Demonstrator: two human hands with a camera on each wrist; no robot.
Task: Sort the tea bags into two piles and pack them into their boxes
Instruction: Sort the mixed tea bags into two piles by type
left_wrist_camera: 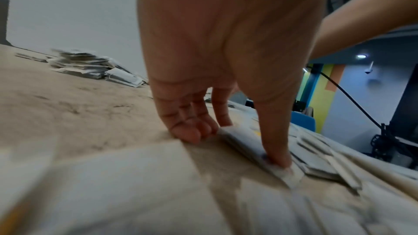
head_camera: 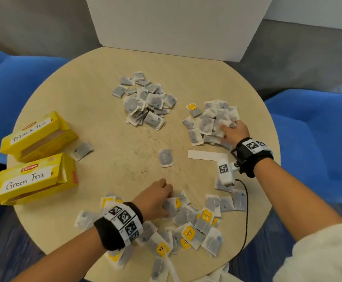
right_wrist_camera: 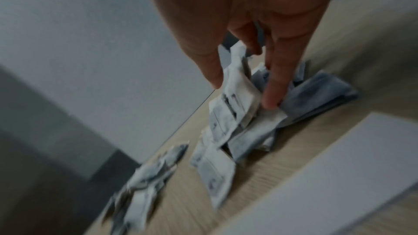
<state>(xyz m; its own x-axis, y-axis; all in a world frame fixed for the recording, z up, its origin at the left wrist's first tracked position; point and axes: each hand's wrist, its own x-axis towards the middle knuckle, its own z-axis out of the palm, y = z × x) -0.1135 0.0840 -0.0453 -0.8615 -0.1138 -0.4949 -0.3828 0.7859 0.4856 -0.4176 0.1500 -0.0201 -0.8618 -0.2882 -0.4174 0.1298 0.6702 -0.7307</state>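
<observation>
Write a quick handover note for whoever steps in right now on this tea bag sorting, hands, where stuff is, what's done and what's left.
Left hand: fingers pinching a tea bag at the edge of the unsorted heap near you.
Right hand: fingers in the right pile, touching bags there.
Second sorted pile lies at the table's far middle. Stray bags: one mid-table, one beside the Black Tea box.
Green Tea box sits nearer; both lie open at the left.
Done: two piles begun. Left: sort the near heap and strays, then pack both boxes.
</observation>
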